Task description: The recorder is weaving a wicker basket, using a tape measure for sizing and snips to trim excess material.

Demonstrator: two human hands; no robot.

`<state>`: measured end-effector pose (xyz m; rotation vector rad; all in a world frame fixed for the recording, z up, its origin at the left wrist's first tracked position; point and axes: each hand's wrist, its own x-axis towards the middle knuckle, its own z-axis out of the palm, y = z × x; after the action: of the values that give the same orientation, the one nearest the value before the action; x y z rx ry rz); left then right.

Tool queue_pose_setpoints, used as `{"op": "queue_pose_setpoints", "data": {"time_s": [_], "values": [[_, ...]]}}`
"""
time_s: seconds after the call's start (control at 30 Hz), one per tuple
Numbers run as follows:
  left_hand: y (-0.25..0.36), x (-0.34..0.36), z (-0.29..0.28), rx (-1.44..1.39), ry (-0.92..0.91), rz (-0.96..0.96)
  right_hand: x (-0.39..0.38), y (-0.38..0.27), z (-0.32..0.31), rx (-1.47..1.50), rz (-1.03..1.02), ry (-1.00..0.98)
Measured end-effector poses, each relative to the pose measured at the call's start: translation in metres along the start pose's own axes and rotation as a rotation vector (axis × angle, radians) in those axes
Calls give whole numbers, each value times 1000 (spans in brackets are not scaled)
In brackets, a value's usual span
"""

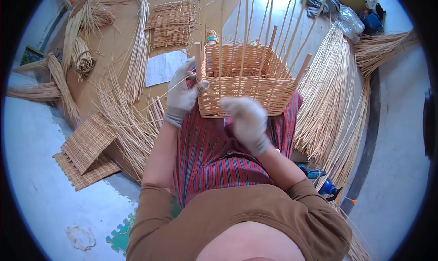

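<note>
A square wicker basket (246,94), partly woven, rests on my lap over a red striped cloth (219,169). Thick wooden corner posts and several long thin upright stakes (269,19) rise above its woven walls. My left hand (181,94), in a pale work glove, grips the basket's left side by the near left post, thumb on the front and fingers partly hidden behind. In front of the near wall is my right hand (246,121), gloved too and blurred by motion. Its fingers look bent, but whether they hold a strand cannot be made out.
Long bundles of pale reeds lie at right (328,101) and left (137,51). Woven square panels sit at far left (169,23) and near left (86,144). A white sheet (164,67) lies left of the basket. Blue tools (328,188) are by my right elbow.
</note>
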<state>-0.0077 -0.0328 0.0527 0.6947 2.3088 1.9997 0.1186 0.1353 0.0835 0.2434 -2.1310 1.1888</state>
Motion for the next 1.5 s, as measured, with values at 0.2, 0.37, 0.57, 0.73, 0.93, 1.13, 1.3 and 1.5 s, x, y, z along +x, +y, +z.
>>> {"op": "queue_pose_setpoints", "data": {"time_s": [0.2, 0.37, 0.57, 0.73, 0.93, 1.13, 1.3, 1.5], "values": [[-1, 27, -32, -252, -335, -263, 10, 67, -11, 559, 791, 168], [-15, 16, -10, 87, -183, -209, 106, 52, 34, -44, 13, 146], [-29, 10, 2, -31, -23, -266, 90, 53, -4, 160, 272, -45], [-28, 10, 8, -88, 1, -194, 1, 48, -49, -298, 197, 271], [-20, 10, 2, -173, -125, -353, 70, 25, 7, -374, 476, -238], [-42, -2, -10, 150, -68, -240, -3, 60, -12, 17, 48, -42], [-55, -6, -15, 460, -234, -102, -136, 136, -167, -82, 558, 337], [-33, -2, -12, -8, -268, -348, -316, 179, -280, -664, 1521, 19]]}}
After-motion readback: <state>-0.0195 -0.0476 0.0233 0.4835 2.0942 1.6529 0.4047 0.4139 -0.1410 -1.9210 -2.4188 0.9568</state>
